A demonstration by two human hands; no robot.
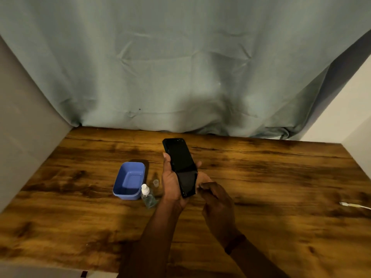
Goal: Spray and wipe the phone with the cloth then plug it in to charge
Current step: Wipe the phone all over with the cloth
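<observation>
The left hand [172, 183] grips the black phone [178, 155] screen-up above the counter [261, 177]. The right hand [217, 205] pinches a dark cloth [187, 183] against the phone's near end. A spray bottle [147, 195] stands beside a blue tub [128, 181].

Clutter left, room right
Blue tub [129, 180], spray bottle [147, 195] and perhaps its clear cap [156, 183] stand close together; open wooden table [271, 177] runs right to the white cable end [353, 205].

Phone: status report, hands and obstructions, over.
Left hand grips phone above table. Right hand pinches cloth over its lower end. Cable lies far right, unplugged. Bottle, tub left of hands, not obstructing.
</observation>
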